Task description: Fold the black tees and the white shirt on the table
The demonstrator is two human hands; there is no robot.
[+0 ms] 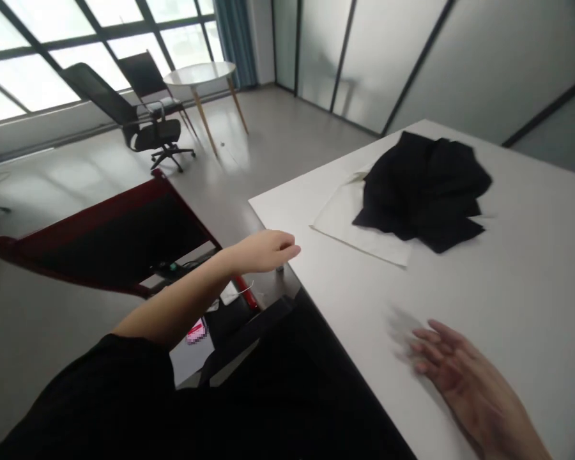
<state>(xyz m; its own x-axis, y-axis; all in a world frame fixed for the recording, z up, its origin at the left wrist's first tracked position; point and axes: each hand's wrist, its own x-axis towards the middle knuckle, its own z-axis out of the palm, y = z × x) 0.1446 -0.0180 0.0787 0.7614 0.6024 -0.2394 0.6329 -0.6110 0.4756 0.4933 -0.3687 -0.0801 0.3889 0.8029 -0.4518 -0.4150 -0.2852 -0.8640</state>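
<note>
My left hand point(266, 250) is at the table's near left edge, with its fingers loosely curled in and nothing showing in them. Low on the right, my right hand point(460, 370) is held over the white table point(531, 281), slightly blurred. Its fingers are apart and bent a little, and it holds nothing. Beyond both hands lies a crumpled black cloth point(424, 185), partly on top of a flat white cloth or sheet point(359, 227). Neither hand touches the cloths.
A chair with a red frame point(124, 198) stands left of the table, with cables and a white paper point(191, 361) on dark seating near my body. Farther back are a black office chair point(156, 134) and a round table point(201, 73). Frosted glass panels point(364, 57) line the right.
</note>
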